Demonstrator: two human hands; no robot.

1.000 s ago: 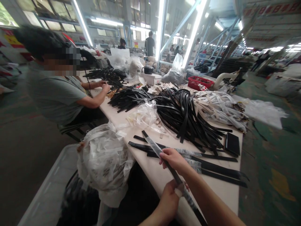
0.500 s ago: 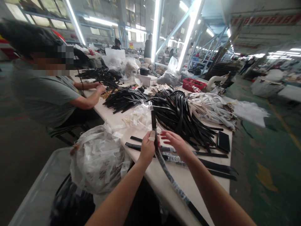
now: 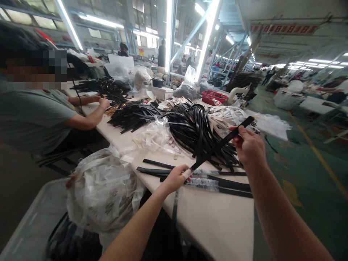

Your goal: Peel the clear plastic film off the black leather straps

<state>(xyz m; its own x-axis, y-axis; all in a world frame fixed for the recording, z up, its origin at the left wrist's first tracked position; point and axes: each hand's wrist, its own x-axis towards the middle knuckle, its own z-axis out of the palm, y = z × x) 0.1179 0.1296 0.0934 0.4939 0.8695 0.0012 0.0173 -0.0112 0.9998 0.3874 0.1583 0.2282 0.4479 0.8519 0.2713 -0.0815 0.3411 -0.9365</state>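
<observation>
A black strap (image 3: 219,146) is stretched at a slant over the table between my two hands. My left hand (image 3: 176,178), with a pale wrap on one finger, is closed around its lower part. My right hand (image 3: 251,145) pinches the strap close to its upper end. Below my left hand the strap's tail hangs down past the table edge. Several black straps (image 3: 233,185), partly wrapped in clear film, lie flat on the table just beyond my left hand. Behind the held strap spreads a big heap of black straps (image 3: 187,127).
Crumpled clear film (image 3: 153,134) lies on the white table (image 3: 217,221). A stuffed plastic bag (image 3: 102,192) stands at the table's left edge. Further back are a red basket (image 3: 213,98) and a white box (image 3: 164,93). A co-worker (image 3: 35,108) sits on the left, hands over small gold pieces.
My right hand, open beside the strap before, now grips its end and has moved right and away. The strap has swung from near upright to a slant. The view has turned slightly right.
</observation>
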